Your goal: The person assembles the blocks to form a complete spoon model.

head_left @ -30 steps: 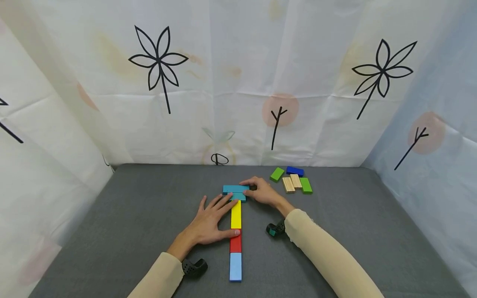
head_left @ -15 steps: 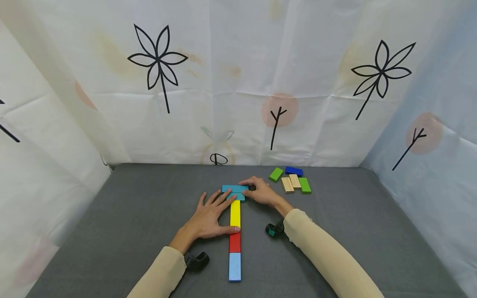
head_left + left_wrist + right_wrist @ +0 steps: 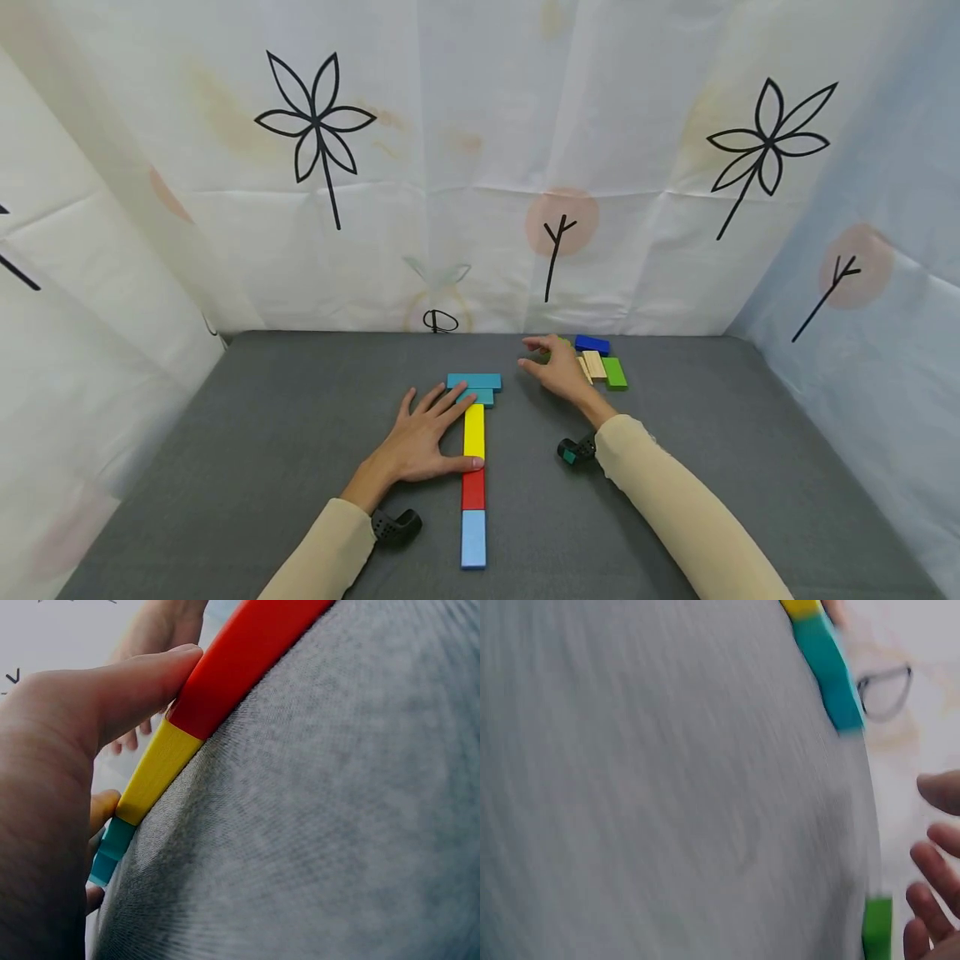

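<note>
My left hand (image 3: pixel 412 446) lies with fingers spread over a straight row of blocks. Its thumb touches the row where the yellow block (image 3: pixel 474 427) meets the red block (image 3: pixel 473 493). The other fingertips reach the yellow block and the nearer teal block (image 3: pixel 484 398). A second teal block (image 3: pixel 474 381) lies crosswise at the far end, and a light blue block (image 3: pixel 473 540) forms the near end. My right hand (image 3: pixel 561 371) is apart from the row, holding nothing, fingers loosely bent. It hovers by a green block (image 3: pixel 877 928), mostly covering it in the head view.
Beyond my right hand lie a dark blue block (image 3: pixel 592 343), wooden blocks (image 3: pixel 595 364) and another green block (image 3: pixel 614 373). The grey cloth table (image 3: pixel 262 433) ends at a white patterned curtain (image 3: pixel 480 167) behind.
My right hand has left the far teal block and moved right and away, over to the loose blocks. My left hand shifted slightly up the row earlier, then stayed.
</note>
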